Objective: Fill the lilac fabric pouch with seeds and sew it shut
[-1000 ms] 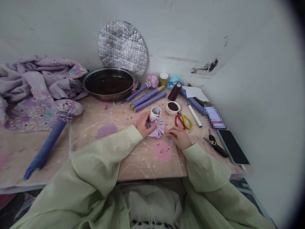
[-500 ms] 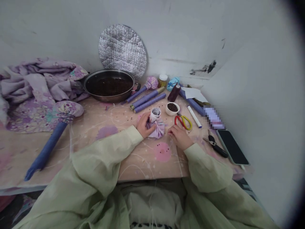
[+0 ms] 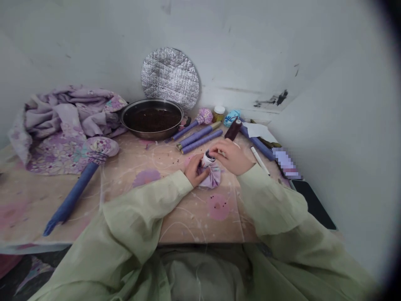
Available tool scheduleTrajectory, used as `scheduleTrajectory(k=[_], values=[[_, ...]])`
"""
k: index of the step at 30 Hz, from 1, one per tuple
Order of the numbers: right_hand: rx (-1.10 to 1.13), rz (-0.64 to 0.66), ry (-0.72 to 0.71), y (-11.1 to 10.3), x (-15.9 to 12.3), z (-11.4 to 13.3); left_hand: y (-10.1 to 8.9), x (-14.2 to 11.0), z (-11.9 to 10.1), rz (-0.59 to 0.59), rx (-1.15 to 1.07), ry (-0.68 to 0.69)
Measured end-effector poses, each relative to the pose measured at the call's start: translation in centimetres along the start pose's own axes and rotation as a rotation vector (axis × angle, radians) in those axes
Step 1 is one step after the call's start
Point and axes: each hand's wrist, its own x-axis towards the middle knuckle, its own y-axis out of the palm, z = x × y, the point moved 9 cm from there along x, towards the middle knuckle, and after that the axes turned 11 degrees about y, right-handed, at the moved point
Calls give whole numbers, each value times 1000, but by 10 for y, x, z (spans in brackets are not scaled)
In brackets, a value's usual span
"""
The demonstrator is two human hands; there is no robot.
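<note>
A lilac cloth bundle (image 3: 211, 177) sits on the pink-patterned table top (image 3: 150, 217), gathered around a white rolled tube (image 3: 208, 159) that stands up out of it. My left hand (image 3: 193, 170) grips the bundle's left side. My right hand (image 3: 230, 151) reaches over from the right, its fingertips pinching the tube's rim. The tube's opening is mostly hidden by those fingers. A small white bowl and the scissors seen earlier are hidden behind my right hand and sleeve.
A steel pan of dark seeds (image 3: 152, 119) stands at the back, before a round foil mat (image 3: 170, 79). Purple rods (image 3: 199, 139) and a dark thread spool (image 3: 233, 130) lie just beyond my hands. A floral cloth heap (image 3: 59, 129) and blue-handled stuffed stick (image 3: 75, 196) lie left; walls close the back and right.
My right hand has lifted from the table and moved up and left onto the tube. Its sleeve now covers the scissors and most of the phone. The view has tilted slightly.
</note>
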Motion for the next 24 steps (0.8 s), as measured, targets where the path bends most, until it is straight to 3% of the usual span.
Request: scheduleTrajectory(k=[4,11,15,17,20,24], values=[[13,7,22,2,1,-6,-1,1,-3,-8,-19,27],[219,36,117,-3,3,-20,-2,1,-7,-10,-24,32],[216,-54,194,-11,0,-48,-2,-2,-1,-25,-25,-3],[73,-67,321,-1,-6,-75,-1,-4,4,-33,-31,-35],[-257,53,493,33,-20,-115,0,-7,10,-48,-43,-84],[-346,93,550,63,-32,-137,0,-7,10,-53,-37,-88]])
